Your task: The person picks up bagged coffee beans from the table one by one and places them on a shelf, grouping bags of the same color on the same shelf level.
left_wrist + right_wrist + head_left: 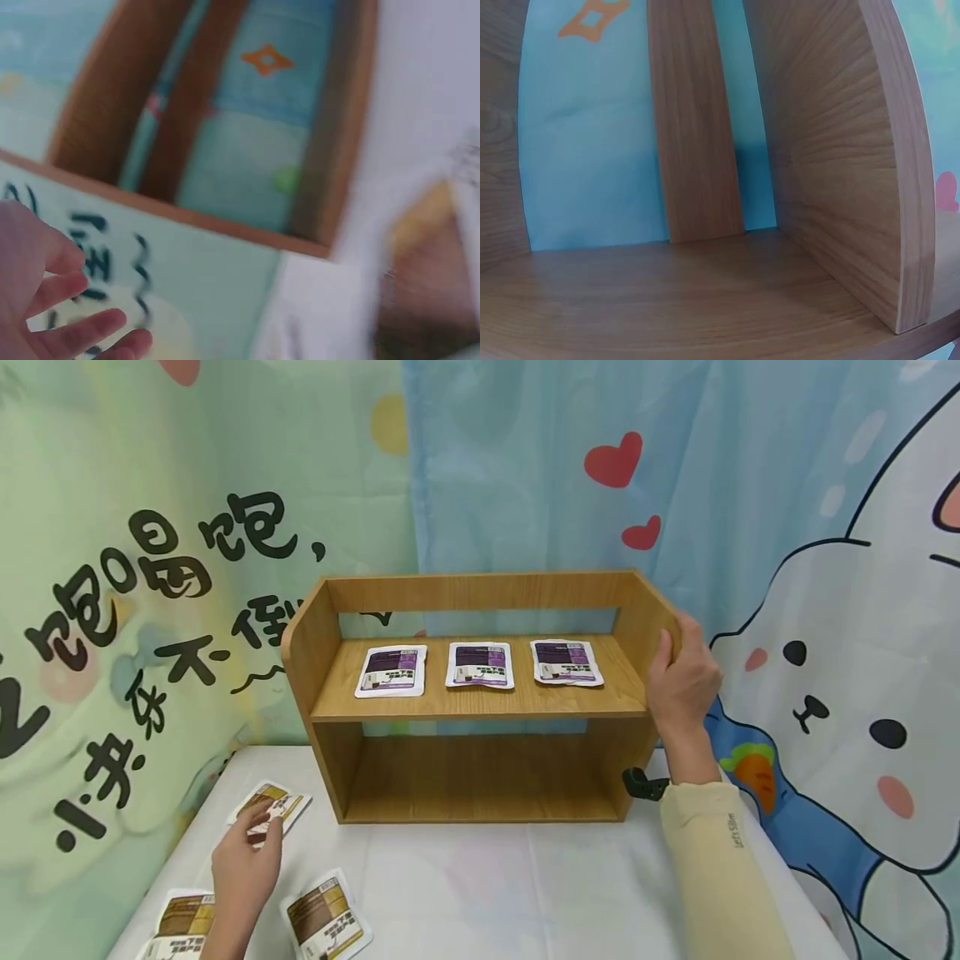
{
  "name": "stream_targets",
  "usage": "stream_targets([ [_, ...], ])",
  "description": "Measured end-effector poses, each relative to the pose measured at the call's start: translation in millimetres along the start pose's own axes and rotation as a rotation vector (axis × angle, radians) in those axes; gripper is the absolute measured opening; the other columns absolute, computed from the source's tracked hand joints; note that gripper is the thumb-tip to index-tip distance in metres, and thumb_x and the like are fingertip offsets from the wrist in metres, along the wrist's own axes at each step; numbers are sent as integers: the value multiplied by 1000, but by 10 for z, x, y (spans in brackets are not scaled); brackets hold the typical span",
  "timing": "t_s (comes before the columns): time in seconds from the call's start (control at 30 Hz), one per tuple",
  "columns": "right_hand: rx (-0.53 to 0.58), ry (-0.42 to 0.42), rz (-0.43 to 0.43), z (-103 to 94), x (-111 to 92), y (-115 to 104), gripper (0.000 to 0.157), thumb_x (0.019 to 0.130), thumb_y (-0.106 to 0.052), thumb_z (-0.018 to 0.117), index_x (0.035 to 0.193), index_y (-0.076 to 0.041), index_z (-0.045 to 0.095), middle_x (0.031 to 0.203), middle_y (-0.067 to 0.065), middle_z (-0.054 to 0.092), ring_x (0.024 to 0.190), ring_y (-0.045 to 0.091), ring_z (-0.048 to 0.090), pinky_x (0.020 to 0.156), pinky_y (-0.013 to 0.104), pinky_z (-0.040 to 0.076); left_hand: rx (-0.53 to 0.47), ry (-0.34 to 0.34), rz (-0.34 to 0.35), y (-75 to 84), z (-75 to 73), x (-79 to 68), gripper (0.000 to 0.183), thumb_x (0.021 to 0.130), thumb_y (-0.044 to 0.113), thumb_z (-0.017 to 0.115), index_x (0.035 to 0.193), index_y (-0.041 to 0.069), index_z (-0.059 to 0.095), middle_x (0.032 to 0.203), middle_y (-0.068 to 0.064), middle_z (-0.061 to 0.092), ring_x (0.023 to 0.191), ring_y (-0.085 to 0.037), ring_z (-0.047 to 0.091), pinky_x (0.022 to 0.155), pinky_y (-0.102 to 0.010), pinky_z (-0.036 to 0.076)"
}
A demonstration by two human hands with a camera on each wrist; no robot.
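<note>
My right hand (682, 681) grips the upper right side panel of a small two-tier wooden shelf (480, 727), thumb on the inner side. That hand does not show in the right wrist view, which looks into the shelf's boards (697, 127). Over a brown-and-white packet (288, 806) at the table's left is my left hand (247, 868); whether it touches the packet cannot be told. In the left wrist view the left hand's fingers (82, 330) are spread with nothing between them. A blurred brown packet (427, 292) lies at the right there.
Three purple-and-white packets, left (392, 672), middle (480, 665) and right (566, 662), lie along the upper board. More brown packets lie on the white table, one near the front (327, 918) and one at the left edge (180, 922). Printed curtains (510, 468) hang behind.
</note>
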State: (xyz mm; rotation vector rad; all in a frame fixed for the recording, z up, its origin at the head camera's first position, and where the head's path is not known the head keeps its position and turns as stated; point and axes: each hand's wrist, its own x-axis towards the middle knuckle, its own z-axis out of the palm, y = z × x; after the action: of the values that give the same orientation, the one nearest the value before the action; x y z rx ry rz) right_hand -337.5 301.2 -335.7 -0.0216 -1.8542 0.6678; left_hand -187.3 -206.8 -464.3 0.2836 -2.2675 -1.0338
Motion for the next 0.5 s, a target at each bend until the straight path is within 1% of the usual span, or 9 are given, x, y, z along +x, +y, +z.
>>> stream_targets([
  [0.1, 7, 7, 3, 7, 15, 0, 32, 102, -29, 50, 127, -10, 56, 110, 21, 67, 93, 41, 65, 77, 54, 51, 31, -47, -54, -159, 17, -171, 27, 90, 8, 61, 115, -1, 67, 102, -28, 67, 76, -38, 69, 67, -47, 53],
  [0.2, 14, 5, 14, 9, 23, 1, 33, 102, -30, 50, 128, -11, 56, 111, 20, 67, 95, 40, 65, 78, 53, 51, 85, -132, -125, -269, 48, -300, 31, 89, 10, 63, 117, -4, 64, 105, -31, 64, 78, -41, 68, 71, -52, 52],
  [0.37, 17, -6, 36, 8, 19, -4, 35, 102, -33, 49, 130, -14, 55, 114, 18, 66, 99, 38, 64, 81, 52, 51, 244, -333, -257, -407, 156, -451, 46, 88, 24, 66, 124, -5, 58, 112, -34, 57, 91, -44, 62, 76, -55, 48],
  [0.43, 17, -9, 43, 7, 12, -9, 35, 102, -34, 49, 130, -14, 54, 115, 17, 66, 100, 37, 64, 81, 51, 51, 299, -389, -280, -454, 207, -514, 54, 87, 32, 67, 126, -5, 56, 114, -36, 53, 95, -48, 58, 76, -57, 47],
  [0.5, 20, -11, 46, 5, 5, -16, 35, 102, -34, 49, 130, -14, 55, 116, 17, 66, 100, 37, 64, 81, 51, 51, 350, -432, -299, -488, 258, -578, 65, 86, 43, 68, 128, -5, 54, 113, -39, 48, 99, -53, 53, 76, -60, 46],
])
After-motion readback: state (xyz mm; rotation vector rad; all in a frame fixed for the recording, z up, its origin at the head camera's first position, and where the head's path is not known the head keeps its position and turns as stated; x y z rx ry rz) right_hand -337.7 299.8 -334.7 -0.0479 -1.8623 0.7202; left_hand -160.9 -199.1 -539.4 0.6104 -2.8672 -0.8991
